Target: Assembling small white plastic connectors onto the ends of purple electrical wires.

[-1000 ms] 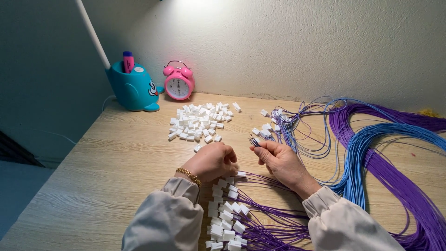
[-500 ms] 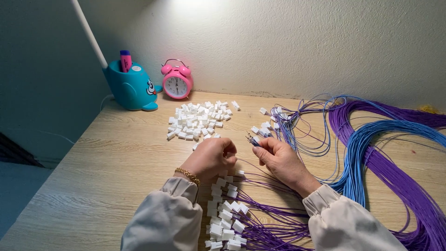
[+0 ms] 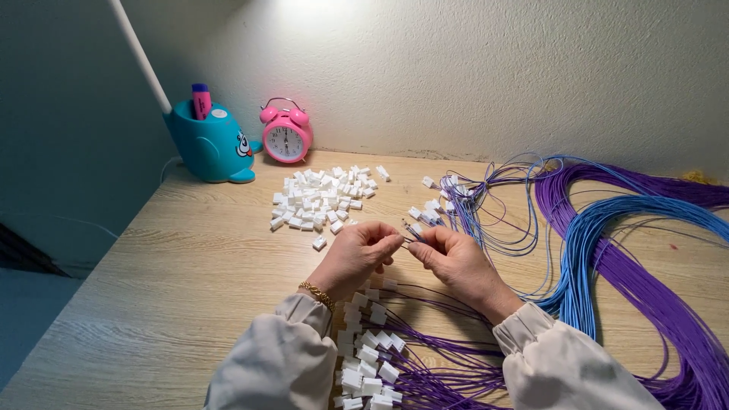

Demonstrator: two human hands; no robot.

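— Hands meet above the desk (image 3: 152, 288): left hand (image 3: 355, 257) and right hand (image 3: 454, 262) both pinch closed on a purple wire (image 3: 456, 351) end, fingertips touching.

— How does it handle?

— Light and limp, I judge. Better to grip near the tip; the white connectors (image 3: 323, 197) look small and slippery.

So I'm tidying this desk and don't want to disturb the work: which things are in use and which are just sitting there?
In use:
left hand
right hand
loose white connectors
purple wires
blue wires
finished connectors on wires

Lying about:
pink alarm clock
teal whale-shaped holder
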